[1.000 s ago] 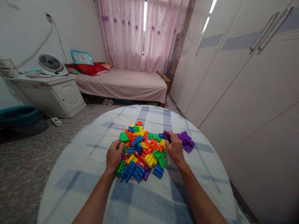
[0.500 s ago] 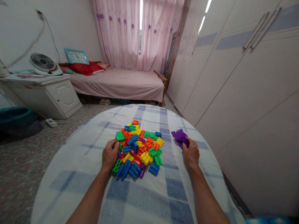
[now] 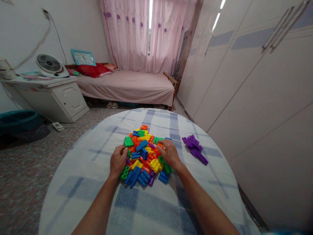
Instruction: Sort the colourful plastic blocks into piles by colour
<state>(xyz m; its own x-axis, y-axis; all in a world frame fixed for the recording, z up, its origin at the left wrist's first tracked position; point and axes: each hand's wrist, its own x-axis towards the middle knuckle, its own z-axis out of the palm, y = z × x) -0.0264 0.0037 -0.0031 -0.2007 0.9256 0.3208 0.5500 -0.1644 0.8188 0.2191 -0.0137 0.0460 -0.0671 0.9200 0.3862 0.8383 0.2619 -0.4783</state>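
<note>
A heap of bullet-shaped plastic building blocks (image 3: 144,145) in orange, yellow, green, blue and purple lies mid-table. Against the heap's left edge rests my left hand (image 3: 118,161), fingers curled together beside green and purple blocks; its fingertips are partly hidden. My right hand (image 3: 170,152) reaches over the heap's right side, fingers apart above orange and green blocks, with nothing visibly gripped. Apart from the heap, to the right, lies a group of purple blocks (image 3: 193,143), one piece nearest me pointing down to the right.
A white and blue checked cloth (image 3: 156,205) covers the round table. Beyond it stand a bed (image 3: 132,83) and a white cabinet (image 3: 66,101) carrying a fan (image 3: 50,63). Tall wardrobe doors (image 3: 256,98) line the right side.
My right hand has let go of a purple block at the purple group and moved left onto the heap. My left hand stays at the heap's edge. The view has shifted slightly.
</note>
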